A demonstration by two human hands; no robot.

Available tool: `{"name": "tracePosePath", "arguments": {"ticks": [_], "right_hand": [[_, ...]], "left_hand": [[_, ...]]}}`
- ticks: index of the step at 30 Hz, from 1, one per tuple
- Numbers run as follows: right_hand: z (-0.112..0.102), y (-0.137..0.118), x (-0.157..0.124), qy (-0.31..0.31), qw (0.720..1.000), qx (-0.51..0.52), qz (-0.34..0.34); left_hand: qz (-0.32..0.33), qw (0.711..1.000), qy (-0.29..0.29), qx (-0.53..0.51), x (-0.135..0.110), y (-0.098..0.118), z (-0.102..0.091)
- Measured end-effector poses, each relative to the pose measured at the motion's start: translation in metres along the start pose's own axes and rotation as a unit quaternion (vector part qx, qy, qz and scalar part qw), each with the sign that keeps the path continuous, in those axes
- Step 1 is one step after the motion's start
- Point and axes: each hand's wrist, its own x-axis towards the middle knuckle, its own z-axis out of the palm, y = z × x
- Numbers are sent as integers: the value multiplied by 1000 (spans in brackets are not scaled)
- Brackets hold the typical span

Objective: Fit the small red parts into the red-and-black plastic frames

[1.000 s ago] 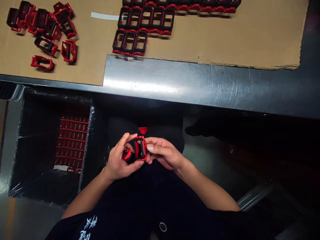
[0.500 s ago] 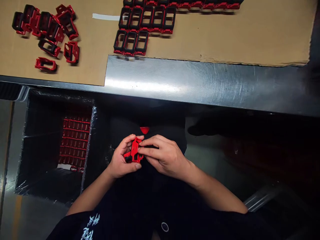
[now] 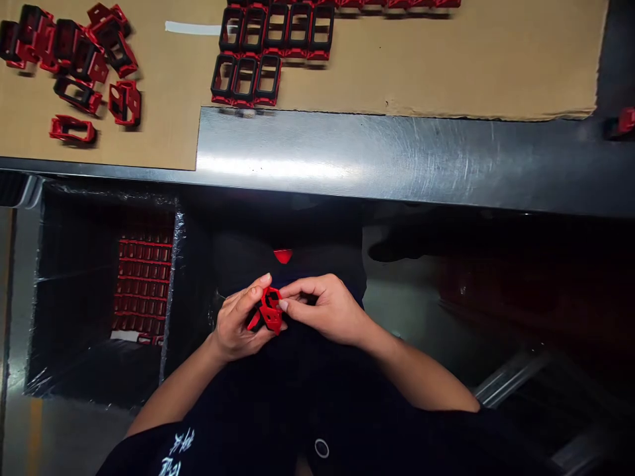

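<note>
A small red and black frame-shaped part is held in front of my body, below the table edge. My left hand wraps round it from the left, fingers closed on its side. My right hand pinches its right edge between thumb and forefinger. Part of the frame is hidden by the fingers, and I cannot tell whether the right fingertips hold any smaller piece.
Similar frames stand in rows on cardboard, and a loose pile lies at the left. Bare metal forms the table's near edge. A plastic-lined box beside me on the left holds rows of red parts.
The frame has been turned in my left hand, so a different face shows. My right fingers have shifted from its flat face to its right edge. The whole view has moved slightly.
</note>
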Motion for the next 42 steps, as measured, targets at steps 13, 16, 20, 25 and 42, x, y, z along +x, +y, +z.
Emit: {"name": "tracePosePath", "arguments": {"ticks": [13,16,20,25,42], "right_hand": [[0,5,-1,30,999,-40,-20],[3,5,0,53,997,-54,-18],[3,0,-1,35,997,-68,-6],[-4,-5,-2,-15,998,-66,-5],[-3,-5,-1,-22,997,-68,8]], "left_hand": [[56,990,-36,126,-1,0,-5],[63,988,-40,134,-3,0,-6],[59,991,-31,117,-1,3,-6],[56,990,-18,124,2,5,-6],[62,991,-11,116,0,5,-5]]}}
